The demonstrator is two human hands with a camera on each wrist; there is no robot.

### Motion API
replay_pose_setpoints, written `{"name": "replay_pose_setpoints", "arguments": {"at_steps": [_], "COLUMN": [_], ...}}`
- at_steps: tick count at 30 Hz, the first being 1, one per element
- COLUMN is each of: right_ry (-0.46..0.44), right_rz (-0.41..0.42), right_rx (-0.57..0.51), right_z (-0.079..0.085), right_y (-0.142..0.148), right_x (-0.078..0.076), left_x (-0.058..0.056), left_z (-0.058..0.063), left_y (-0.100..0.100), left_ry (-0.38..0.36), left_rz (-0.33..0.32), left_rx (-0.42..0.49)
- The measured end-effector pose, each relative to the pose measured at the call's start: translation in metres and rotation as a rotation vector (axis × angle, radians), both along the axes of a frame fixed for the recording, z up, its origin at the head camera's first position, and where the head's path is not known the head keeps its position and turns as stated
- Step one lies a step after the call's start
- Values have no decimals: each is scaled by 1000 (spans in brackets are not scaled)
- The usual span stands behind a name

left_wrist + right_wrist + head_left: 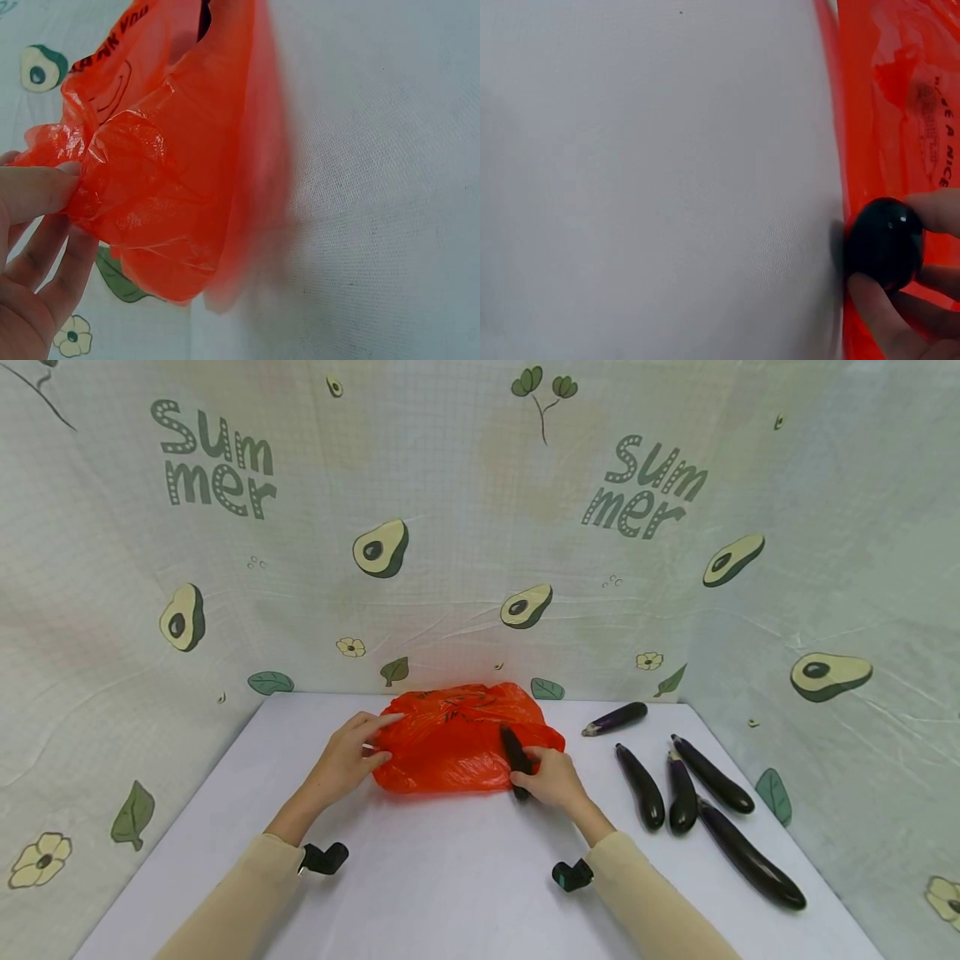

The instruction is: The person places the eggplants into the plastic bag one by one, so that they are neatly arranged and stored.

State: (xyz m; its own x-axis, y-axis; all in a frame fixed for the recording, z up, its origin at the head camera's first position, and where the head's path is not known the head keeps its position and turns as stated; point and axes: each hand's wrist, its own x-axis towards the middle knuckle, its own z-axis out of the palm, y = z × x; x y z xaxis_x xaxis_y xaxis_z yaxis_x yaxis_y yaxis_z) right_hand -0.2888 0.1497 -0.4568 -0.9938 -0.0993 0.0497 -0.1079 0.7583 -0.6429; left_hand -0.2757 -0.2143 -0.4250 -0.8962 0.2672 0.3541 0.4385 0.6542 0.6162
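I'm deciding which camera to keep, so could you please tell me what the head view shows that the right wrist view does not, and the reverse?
Only the head view shows the left hand at the bag, five loose eggplants at the right of the table, and the printed cloth behind.

Only the right wrist view shows the held eggplant end-on, and readable lettering on the bag, "A NICE".

Both show the right hand gripping that eggplant, part of the bag, and the table.
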Motion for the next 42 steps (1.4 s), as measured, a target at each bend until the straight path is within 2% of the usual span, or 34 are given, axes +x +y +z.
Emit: {"name": "replay_pose_setpoints", "arguments": {"at_steps": [9,14,24,42], "right_ry": [105,105,85,170], "right_rz": [-44,-66,-39,-105], "right_rx": [-25,-42,-43,-3], "right_z": [-2,-4,-4,-11], "right_y": [-9,-11,-11,-13], "right_x": [-3,-6,-9,-20], "left_x": [-1,-2,-1,-2], "left_z": [-1,0,1,1], "left_y": [2,3,2,2], "left_ry": [-1,-6,-7,-5], "left_rz": [-5,-1,-1,-6], "left_rx": [-3,-4,-5,-9]}}
